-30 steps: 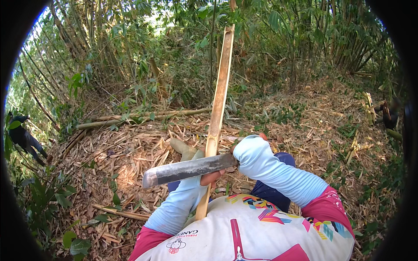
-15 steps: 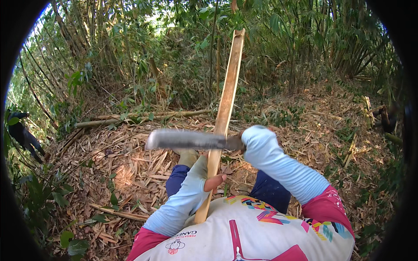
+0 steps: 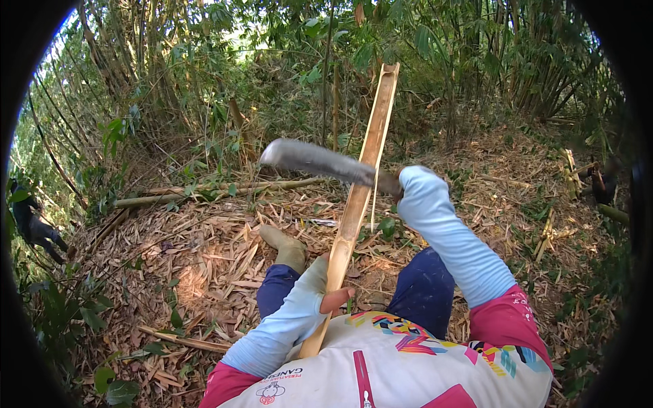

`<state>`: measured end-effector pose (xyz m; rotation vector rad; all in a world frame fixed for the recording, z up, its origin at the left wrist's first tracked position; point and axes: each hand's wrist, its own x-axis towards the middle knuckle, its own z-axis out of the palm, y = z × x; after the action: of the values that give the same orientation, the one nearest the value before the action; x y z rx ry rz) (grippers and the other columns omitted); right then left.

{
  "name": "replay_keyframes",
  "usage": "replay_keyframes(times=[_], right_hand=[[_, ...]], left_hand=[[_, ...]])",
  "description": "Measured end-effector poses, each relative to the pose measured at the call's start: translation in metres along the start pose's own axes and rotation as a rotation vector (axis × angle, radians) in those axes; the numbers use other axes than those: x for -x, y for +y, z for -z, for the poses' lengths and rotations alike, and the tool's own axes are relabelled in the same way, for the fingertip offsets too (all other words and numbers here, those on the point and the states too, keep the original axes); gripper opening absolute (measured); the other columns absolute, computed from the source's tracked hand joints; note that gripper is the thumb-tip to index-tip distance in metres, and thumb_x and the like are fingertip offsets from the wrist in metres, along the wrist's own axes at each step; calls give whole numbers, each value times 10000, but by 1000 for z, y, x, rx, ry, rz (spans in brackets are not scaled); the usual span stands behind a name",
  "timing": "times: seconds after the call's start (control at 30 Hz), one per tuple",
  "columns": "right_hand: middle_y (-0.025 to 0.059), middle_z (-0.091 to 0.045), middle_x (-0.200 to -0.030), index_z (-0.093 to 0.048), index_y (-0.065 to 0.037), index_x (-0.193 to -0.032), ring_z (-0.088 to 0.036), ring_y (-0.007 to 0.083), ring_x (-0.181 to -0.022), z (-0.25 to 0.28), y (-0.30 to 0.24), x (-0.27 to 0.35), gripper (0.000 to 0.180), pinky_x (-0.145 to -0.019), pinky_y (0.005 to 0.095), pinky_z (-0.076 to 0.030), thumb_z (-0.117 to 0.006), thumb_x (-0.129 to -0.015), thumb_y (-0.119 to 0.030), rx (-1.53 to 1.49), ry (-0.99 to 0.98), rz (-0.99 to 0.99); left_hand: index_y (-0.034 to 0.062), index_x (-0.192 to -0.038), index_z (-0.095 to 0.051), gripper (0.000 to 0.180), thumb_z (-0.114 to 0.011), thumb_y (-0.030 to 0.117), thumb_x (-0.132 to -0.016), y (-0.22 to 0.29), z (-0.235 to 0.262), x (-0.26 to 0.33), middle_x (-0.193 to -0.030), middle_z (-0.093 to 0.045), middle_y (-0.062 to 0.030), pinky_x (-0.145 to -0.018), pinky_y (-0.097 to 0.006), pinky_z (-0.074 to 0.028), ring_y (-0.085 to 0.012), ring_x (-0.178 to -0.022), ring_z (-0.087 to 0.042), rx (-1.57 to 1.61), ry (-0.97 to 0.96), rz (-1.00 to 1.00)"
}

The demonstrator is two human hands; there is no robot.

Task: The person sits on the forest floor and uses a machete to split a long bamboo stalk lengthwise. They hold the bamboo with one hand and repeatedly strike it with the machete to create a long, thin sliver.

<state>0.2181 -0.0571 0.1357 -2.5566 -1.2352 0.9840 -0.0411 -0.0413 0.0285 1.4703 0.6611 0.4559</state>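
Bamboo, split lengthwise into a long pale slat (image 3: 357,197), runs from your lap up and away from you, its far end squared off against the thicket. Your left hand (image 3: 325,289) is wrapped around its lower part, fingertips showing on the slat's right edge. Your right hand (image 3: 411,182), well apart and higher, grips the handle of a grey machete (image 3: 320,162) (the blade blurred), which lies across the slat about midway up, its tip pointing out to the left. Whether the cutting edge touches the slat's edge cannot be told.

Left of your left hand the ground is a bed of dry bamboo leaves (image 3: 183,265), with a fallen cane (image 3: 204,194) lying across it farther out. Beyond your right hand, leaf litter slopes to standing bamboo stems (image 3: 537,61).
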Motion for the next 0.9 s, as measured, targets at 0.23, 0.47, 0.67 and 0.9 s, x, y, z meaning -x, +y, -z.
replay_keyframes(times=[0.23, 0.47, 0.67, 0.9], right_hand=[[142, -693, -1039, -657, -57, -1116, -680, 262, -944, -23, -11, -16, 304, -858, 395, -581, -716, -836, -159, 741, -63, 34], [167, -633, -782, -592, -3, -940, -644, 262, -705, 57, 70, -22, 60, -596, 400, -512, -553, -902, -30, -81, 899, 250], [172, -676, -1014, -618, -50, -1206, -659, 251, -991, 22, 31, -30, 392, -887, 379, -554, -668, -817, -72, 561, 75, 8], [159, -635, -753, -620, -54, -947, -635, 288, -688, 119, 136, -45, 104, -633, 410, -506, -644, -895, -141, -60, 1087, 191]], left_hand=[[-99, -1362, -338, 773, -745, 154, -755, 5, 4, -12, -868, -568, -85, -438, -252, -475, -138, -600, -580, -22, -89, 25], [-44, -1422, -332, 801, -742, 144, -761, 8, -1, -13, -873, -584, -72, -470, -248, -446, -124, -572, -547, -85, -211, 2], [-41, -1435, -316, 831, -741, 161, -751, 3, 8, -20, -841, -583, -32, -484, -236, -456, -109, -639, -571, -96, -201, 67], [-14, -1368, -365, 763, -780, 178, -758, -1, -8, -13, -947, -587, -55, -495, -237, -463, -120, -654, -584, -23, -316, 98]])
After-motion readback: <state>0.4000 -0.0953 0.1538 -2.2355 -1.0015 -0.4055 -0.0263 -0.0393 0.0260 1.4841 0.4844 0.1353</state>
